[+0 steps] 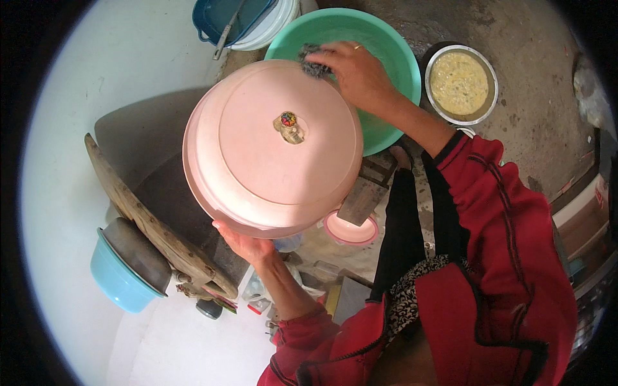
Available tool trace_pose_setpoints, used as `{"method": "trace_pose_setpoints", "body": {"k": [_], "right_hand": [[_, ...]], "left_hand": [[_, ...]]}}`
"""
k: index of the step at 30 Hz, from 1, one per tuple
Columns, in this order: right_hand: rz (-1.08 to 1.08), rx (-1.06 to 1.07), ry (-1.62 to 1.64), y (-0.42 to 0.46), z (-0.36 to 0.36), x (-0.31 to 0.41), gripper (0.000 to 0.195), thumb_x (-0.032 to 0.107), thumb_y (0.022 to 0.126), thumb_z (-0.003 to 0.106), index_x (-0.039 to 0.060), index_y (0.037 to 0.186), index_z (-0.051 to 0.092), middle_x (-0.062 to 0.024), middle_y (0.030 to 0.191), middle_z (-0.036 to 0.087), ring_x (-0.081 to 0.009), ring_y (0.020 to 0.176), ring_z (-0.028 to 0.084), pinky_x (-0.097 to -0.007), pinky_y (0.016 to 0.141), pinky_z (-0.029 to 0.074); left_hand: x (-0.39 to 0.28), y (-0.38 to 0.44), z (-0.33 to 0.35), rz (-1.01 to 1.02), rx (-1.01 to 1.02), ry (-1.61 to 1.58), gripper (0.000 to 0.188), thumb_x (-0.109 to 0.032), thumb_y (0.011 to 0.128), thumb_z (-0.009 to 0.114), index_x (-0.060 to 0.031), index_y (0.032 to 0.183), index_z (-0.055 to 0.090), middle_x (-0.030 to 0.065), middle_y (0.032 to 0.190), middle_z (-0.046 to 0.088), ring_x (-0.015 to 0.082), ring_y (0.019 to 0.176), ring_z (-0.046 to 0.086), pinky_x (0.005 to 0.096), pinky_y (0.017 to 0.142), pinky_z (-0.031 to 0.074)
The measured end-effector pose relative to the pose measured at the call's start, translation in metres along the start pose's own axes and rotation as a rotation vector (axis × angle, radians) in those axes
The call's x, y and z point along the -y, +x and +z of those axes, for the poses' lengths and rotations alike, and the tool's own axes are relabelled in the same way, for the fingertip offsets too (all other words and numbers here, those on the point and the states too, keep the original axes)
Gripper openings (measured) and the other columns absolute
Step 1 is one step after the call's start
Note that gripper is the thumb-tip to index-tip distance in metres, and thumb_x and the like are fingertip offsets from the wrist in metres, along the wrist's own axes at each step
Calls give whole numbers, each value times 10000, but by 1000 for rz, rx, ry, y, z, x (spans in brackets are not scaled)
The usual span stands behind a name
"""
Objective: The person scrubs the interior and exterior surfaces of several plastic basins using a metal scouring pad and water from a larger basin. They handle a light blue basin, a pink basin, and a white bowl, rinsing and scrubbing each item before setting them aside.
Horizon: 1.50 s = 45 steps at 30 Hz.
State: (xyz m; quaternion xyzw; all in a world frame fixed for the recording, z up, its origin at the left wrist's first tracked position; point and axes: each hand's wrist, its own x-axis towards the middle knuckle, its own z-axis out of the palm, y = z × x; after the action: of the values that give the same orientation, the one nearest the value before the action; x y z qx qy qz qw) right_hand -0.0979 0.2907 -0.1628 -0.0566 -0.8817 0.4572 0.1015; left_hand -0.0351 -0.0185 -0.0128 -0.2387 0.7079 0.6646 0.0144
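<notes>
A large pink plastic basin (260, 159) is tilted so its underside, with a worn sticker at the middle, faces me. My left hand (248, 243) grips its lower rim; the fingers behind the rim are hidden. At the basin's upper edge my right hand (355, 70) holds a dark grey scouring pad (315, 62) against the plastic. Behind the pink basin, a large green basin (410, 72) stands on the floor with what looks like water in it.
Right of the green basin stands a metal bowl (493, 87) of yellowish mixture. A small wooden stool (362, 200) and a small pink bowl (350, 236) are below. Blue and white containers (236, 21) stand at the top. A wooden board (159, 227) and a light blue basin (116, 275) lean at left.
</notes>
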Motion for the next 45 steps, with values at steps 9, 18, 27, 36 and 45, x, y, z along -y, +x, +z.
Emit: {"method": "trace_pose_setpoints", "body": {"k": [9, 18, 27, 36, 45], "right_hand": [[-141, -72, 113, -45, -13, 57, 410, 100, 841, 640, 190, 1240, 619, -145, 1163, 576, -330, 1072, 575, -418, 919, 485], [306, 226, 304, -36, -32, -14, 482, -4, 842, 571, 124, 1307, 581, -170, 1241, 585, -323, 1143, 571, -380, 1003, 436], [699, 216, 846, -4, -40, -51, 498, -25, 898, 576, 55, 1384, 505, -79, 1031, 671, -141, 856, 639, -297, 782, 535], [745, 314, 930, -11, -46, -24, 353, 23, 896, 605, -1, 1248, 583, -116, 1078, 679, -208, 914, 672, -340, 740, 569], [726, 364, 931, -15, -38, -70, 442, 132, 953, 540, -16, 1360, 452, -121, 1270, 576, -244, 1102, 586, -374, 914, 497]], "left_hand": [[-14, -17, 14, 74, 72, -111, 640, -482, 1020, 388, -39, 1473, 300, 139, 1471, 397, 291, 1312, 439, 463, 1097, 370], [-32, -40, 3, 37, -74, -146, 639, -491, 1003, 434, -47, 1453, 341, 147, 1440, 434, 283, 1290, 459, 459, 1093, 383], [-31, -63, 20, -123, -129, -523, 613, -454, 1011, 445, -8, 1425, 371, 152, 1412, 463, 284, 1277, 467, 422, 1088, 381], [-25, -108, 13, -106, -166, -691, 441, -317, 932, 656, 12, 1214, 573, 84, 1170, 637, 153, 1065, 588, 335, 957, 464], [-89, -143, 9, 525, 114, 291, 436, -185, 749, 792, -29, 1125, 635, 148, 892, 678, 232, 800, 678, 333, 712, 521]]}}
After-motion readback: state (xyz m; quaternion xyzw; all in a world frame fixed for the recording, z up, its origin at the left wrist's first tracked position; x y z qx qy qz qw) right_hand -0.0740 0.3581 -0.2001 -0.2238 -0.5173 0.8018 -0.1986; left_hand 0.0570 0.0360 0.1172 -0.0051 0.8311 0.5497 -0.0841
